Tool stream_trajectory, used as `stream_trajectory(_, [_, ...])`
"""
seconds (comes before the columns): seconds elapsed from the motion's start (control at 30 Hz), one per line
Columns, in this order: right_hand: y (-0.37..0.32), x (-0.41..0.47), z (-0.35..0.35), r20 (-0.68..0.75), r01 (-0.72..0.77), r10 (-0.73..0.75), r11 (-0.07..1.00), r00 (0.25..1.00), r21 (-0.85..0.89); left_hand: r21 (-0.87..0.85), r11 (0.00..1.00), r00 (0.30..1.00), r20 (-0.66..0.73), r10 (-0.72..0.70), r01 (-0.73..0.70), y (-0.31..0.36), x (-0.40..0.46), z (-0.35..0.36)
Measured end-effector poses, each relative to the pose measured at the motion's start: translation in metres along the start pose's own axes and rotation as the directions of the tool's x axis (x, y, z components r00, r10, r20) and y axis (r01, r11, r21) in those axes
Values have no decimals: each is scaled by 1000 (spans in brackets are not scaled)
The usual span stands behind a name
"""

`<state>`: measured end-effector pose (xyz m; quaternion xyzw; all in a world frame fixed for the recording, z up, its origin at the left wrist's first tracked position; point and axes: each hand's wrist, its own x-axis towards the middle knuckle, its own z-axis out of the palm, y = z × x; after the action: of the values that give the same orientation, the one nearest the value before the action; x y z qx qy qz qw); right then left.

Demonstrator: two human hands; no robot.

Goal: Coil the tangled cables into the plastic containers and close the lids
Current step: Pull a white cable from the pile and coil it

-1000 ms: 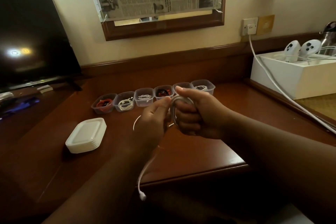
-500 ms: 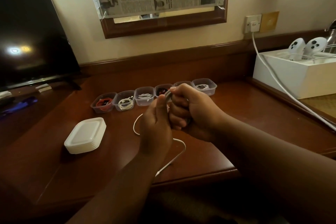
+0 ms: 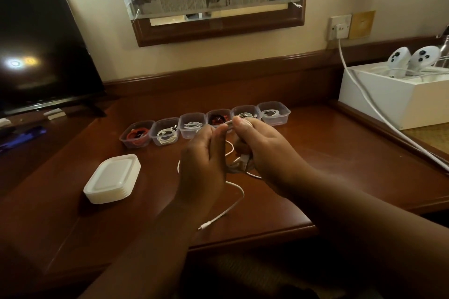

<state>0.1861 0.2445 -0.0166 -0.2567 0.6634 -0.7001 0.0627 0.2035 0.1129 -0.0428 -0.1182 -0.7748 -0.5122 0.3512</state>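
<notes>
A white cable (image 3: 234,204) is partly wound into a coil between my two hands above the wooden desk. My right hand (image 3: 262,153) grips the coiled loops. My left hand (image 3: 202,165) pinches the cable strand just left of the coil. The loose tail curves across the desk and ends in a plug (image 3: 202,226) near the front edge. Behind my hands stands a row of several open clear plastic containers (image 3: 274,113), each holding a coiled cable, red or white. A stack of white lids (image 3: 113,178) lies at the left.
A dark TV screen (image 3: 43,43) stands at the left. At the right, a white box (image 3: 398,94) holds two white controllers, and a thick white cord (image 3: 379,116) runs from the wall socket across the desk's right side. The desk's front edge (image 3: 243,238) is close to me.
The cable's tail, which hung over the desk's front edge, now lies on the desktop. My hands have turned, adding cable to the coil, and the view has moved closer.
</notes>
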Motion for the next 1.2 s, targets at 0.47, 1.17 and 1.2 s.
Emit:
stream_trajectory(0.47, [-5,7,-5,269,-350,260,856,928,380,-194,919,938,16,-346,342,-12,6,0])
stream_trajectory(1.17, [-1,25,-4,15,-240,241,969,970,-52,-151,899,903,202,-380,412,-19,32,-13])
stream_trajectory(1.2, [1,26,-2,1,-224,224,975,975,-7,-217,869,891,209,-404,445,-19,32,-10])
